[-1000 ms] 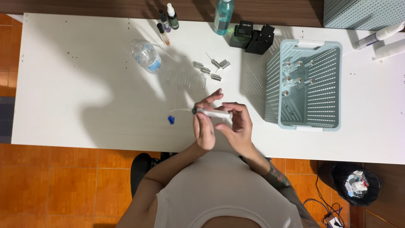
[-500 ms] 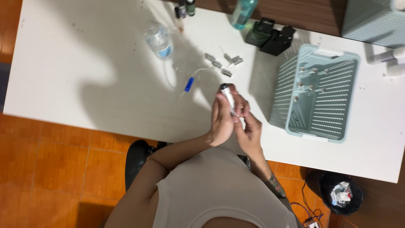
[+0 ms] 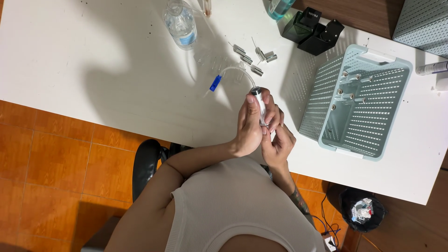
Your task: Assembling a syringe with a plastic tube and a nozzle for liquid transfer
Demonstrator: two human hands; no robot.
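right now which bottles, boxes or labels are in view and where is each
Clear plastic water bottle, blue label band, lying at the table's far edge, left.
Teal bottle, far edge, mostly cut off.
Dark green box and black box, side by side left of the basket.
No screens or signs.

A white table (image 3: 84, 70) is carrying most of the clutter. A clear plastic water bottle (image 3: 180, 22) is lying near its far edge, with a blue clip (image 3: 215, 83) sitting on thin clear tubing just beside it. Several small silver caps (image 3: 252, 58) are lying scattered in a loose group. Two dark boxes (image 3: 313, 31) are standing together further back. A pale green perforated basket (image 3: 373, 135) is sitting to the right, holding a few small metal pieces (image 3: 350, 86). Below the table, a black bin (image 3: 363, 211) is resting on the orange tiled floor (image 3: 51, 158).
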